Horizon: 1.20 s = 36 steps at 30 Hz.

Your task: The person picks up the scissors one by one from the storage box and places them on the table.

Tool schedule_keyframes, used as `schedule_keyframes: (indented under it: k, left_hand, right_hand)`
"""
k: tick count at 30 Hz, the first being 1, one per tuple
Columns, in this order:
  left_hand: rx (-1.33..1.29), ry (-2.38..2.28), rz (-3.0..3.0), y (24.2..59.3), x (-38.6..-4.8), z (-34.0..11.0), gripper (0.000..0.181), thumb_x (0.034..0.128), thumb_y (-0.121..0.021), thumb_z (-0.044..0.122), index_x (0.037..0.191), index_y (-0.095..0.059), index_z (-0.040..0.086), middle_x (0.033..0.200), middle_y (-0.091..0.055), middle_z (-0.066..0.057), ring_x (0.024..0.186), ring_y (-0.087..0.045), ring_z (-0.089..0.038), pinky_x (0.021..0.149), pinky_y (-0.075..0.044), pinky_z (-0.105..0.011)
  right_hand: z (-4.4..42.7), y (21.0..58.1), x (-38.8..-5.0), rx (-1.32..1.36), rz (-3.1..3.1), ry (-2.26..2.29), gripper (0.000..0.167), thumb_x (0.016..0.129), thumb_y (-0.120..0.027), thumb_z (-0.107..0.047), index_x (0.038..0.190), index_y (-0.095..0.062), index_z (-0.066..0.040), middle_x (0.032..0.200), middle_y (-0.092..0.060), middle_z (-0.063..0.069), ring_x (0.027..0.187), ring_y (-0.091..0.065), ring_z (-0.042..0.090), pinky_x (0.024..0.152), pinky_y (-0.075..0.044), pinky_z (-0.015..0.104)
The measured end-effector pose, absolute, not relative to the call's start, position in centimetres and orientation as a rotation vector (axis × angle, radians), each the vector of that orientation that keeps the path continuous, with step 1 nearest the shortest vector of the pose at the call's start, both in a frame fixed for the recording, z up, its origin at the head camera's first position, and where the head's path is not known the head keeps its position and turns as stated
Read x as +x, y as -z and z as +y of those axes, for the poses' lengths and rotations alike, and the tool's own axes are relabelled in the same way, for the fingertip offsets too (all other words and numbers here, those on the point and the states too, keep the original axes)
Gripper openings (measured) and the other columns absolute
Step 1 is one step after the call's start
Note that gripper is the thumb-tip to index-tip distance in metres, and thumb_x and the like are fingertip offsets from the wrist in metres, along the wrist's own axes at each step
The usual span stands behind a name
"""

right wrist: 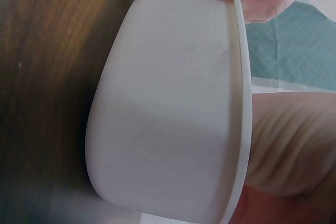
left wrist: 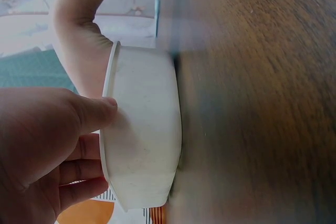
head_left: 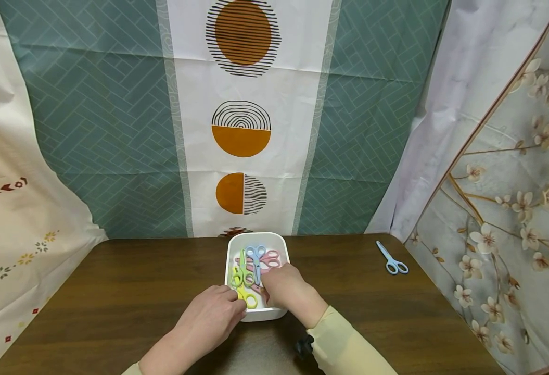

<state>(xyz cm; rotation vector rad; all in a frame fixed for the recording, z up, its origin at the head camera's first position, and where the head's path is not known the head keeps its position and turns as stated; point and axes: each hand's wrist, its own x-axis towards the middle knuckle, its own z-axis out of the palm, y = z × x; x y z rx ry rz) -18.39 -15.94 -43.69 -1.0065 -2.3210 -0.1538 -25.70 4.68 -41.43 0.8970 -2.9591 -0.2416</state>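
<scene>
A white plastic bin (head_left: 268, 314) stands on the table with several small scissors in it. Blue scissors (head_left: 257, 264) lie over pink scissors (head_left: 270, 255); green scissors (head_left: 243, 272) and yellow scissors (head_left: 249, 298) are at the left side. My left hand (head_left: 214, 311) pinches the bin's near-left rim, its thumb outside the wall in the left wrist view. Over the right rim, my right hand (head_left: 287, 289) reaches down among the scissors. The bin wall (right wrist: 168, 103) hides its fingertips in the right wrist view, so what they hold does not show.
Another pair of blue scissors (head_left: 391, 260) lies apart on the brown table (head_left: 162, 271), near its right edge. A patterned green and white cloth (head_left: 115, 130) hangs behind the table. Floral curtains (head_left: 503, 250) border the right side, and a cream cloth (head_left: 16, 208) the left.
</scene>
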Motion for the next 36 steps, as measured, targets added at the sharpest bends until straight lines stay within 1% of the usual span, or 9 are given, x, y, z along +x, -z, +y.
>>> schedule_keyframes:
  k: [4,10,13,17,21,26,29,36]
  left_hand:
    - [-1.011,0.153,-2.314,43.69,-18.44,-15.95,0.030,0.0859,-0.091,0.017,0.075,-0.064,0.023,0.074,-0.060,0.009,0.074,-0.063,-0.016,0.072,-0.053,-0.034]
    - [-1.013,0.157,-2.337,43.68,-18.48,-15.95,0.028,0.0890,-0.089,0.018,0.076,-0.065,0.023,0.074,-0.060,0.009,0.075,-0.062,-0.016,0.073,-0.053,-0.034]
    - [-1.018,0.162,-2.347,43.67,-18.46,-15.93,0.028,0.0899,-0.088,0.017,0.076,-0.065,0.023,0.074,-0.060,0.009,0.075,-0.062,-0.016,0.073,-0.053,-0.034]
    - [-1.016,0.165,-2.354,43.64,-18.46,-15.93,0.027,0.0902,-0.088,0.017,0.077,-0.065,0.023,0.074,-0.060,0.009,0.075,-0.062,-0.016,0.072,-0.052,-0.034]
    - [-1.013,0.165,-2.357,43.60,-18.47,-15.93,0.027,0.0905,-0.088,0.017,0.077,-0.065,0.023,0.074,-0.059,0.010,0.075,-0.062,-0.016,0.072,-0.052,-0.034]
    - [-1.012,0.166,-2.350,43.63,-18.45,-15.96,0.028,0.0898,-0.089,0.017,0.077,-0.065,0.023,0.074,-0.059,0.010,0.076,-0.062,-0.016,0.072,-0.052,-0.034]
    - [-1.011,0.165,-2.345,43.61,-18.46,-15.97,0.027,0.0895,-0.089,0.017,0.077,-0.066,0.023,0.074,-0.060,0.010,0.075,-0.062,-0.015,0.072,-0.052,-0.033]
    - [-1.006,0.163,-2.322,43.70,-18.47,-15.95,0.028,0.0880,-0.090,0.017,0.077,-0.065,0.023,0.074,-0.060,0.010,0.075,-0.062,-0.016,0.072,-0.052,-0.034]
  right_hand:
    - [4.72,41.32,-25.59,0.892,-2.951,0.252,0.032,0.086,-0.091,-0.025,0.075,-0.062,-0.019,0.066,-0.059,-0.006,0.064,-0.051,0.015,0.077,-0.052,0.036]
    - [4.73,41.33,-25.47,0.919,-2.906,0.293,0.032,0.086,-0.089,-0.024,0.071,-0.061,-0.021,0.063,-0.056,-0.008,0.061,-0.050,0.014,0.075,-0.051,0.036]
    - [4.71,41.42,-25.40,0.912,-2.888,0.310,0.032,0.085,-0.088,-0.024,0.069,-0.061,-0.021,0.061,-0.057,-0.007,0.059,-0.050,0.015,0.073,-0.051,0.036]
    - [4.58,41.47,-25.39,0.881,-2.886,0.335,0.030,0.085,-0.088,-0.025,0.068,-0.064,-0.020,0.063,-0.060,-0.005,0.060,-0.052,0.016,0.072,-0.051,0.037]
    - [4.36,41.41,-25.46,0.850,-2.905,0.365,0.024,0.086,-0.089,-0.028,0.075,-0.070,-0.019,0.069,-0.064,-0.004,0.065,-0.054,0.017,0.075,-0.050,0.036]
    - [4.14,41.16,-25.32,0.826,-2.945,0.354,0.017,0.088,-0.089,-0.029,0.087,-0.078,-0.017,0.079,-0.068,-0.003,0.075,-0.055,0.017,0.083,-0.050,0.037]
    - [4.07,41.03,-25.19,0.829,-2.931,0.343,0.016,0.088,-0.090,-0.029,0.089,-0.079,-0.017,0.083,-0.070,-0.003,0.080,-0.058,0.018,0.085,-0.051,0.038]
    - [4.10,40.75,-25.02,0.855,-2.910,0.299,0.016,0.087,-0.091,-0.026,0.089,-0.080,-0.015,0.080,-0.070,-0.001,0.081,-0.059,0.018,0.081,-0.054,0.037]
